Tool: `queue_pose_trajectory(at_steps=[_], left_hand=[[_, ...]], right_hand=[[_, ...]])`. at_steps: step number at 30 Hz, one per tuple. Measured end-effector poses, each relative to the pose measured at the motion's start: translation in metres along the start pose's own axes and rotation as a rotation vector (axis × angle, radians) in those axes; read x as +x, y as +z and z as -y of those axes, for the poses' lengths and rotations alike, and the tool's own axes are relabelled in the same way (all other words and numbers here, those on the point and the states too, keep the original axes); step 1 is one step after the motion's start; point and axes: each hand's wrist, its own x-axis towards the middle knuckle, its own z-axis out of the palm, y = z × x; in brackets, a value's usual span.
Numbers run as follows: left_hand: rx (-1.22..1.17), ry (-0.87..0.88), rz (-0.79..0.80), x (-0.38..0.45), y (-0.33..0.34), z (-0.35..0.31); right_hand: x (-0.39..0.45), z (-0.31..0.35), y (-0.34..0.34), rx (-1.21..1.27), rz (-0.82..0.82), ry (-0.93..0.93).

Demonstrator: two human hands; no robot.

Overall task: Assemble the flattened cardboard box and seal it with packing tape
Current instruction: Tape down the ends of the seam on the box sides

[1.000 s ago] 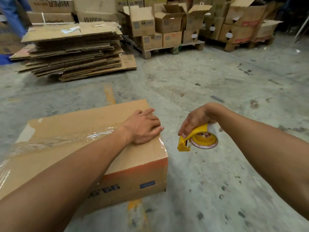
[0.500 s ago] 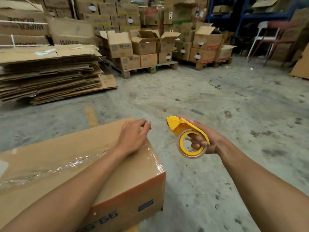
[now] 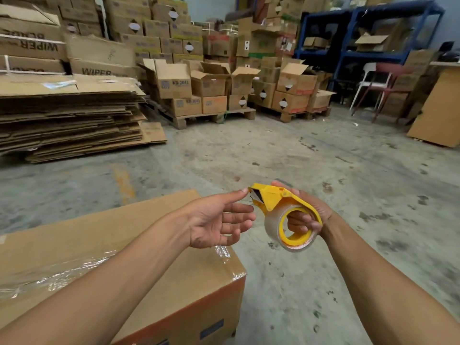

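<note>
An assembled brown cardboard box (image 3: 139, 235) stands on the floor at the lower left, with a strip of clear tape (image 3: 74, 270) along its top seam and over the right edge. My right hand (image 3: 305, 215) grips a yellow tape dispenser (image 3: 281, 207) holding a clear roll, fingers curled through the core, raised to the right of the box. My left hand (image 3: 219, 219) hovers above the box's right corner, palm up, fingers relaxed, its index fingertip at the dispenser's cutter end.
A tall stack of flattened cardboard (image 3: 69, 115) lies at the left rear. Pallets of open boxes (image 3: 209, 88) stand behind, with blue shelving (image 3: 373, 31) and chairs (image 3: 380, 88) at the right rear. A cardboard sheet (image 3: 438, 113) leans at far right. Bare concrete floor (image 3: 323, 158) lies between.
My left hand lifted off the box top and turned palm up toward the dispenser. My right hand raised the dispenser and rotated it; the view tilted up.
</note>
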Motion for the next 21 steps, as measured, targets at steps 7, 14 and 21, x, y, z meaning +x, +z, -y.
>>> queue_pose_trajectory(at_steps=[7, 14, 21], left_hand=[[-0.099, -0.014, 0.065, 0.001, 0.004, 0.002], [-0.112, -0.005, 0.091, 0.001, 0.008, 0.005], [-0.114, -0.025, 0.07, 0.008, 0.003, 0.009]], right_hand=[[-0.005, 0.003, 0.008, -0.11, -0.128, -0.002], [-0.008, 0.007, 0.011, -0.078, -0.13, -0.04], [-0.009, 0.014, 0.027, -0.199, -0.206, 0.022]])
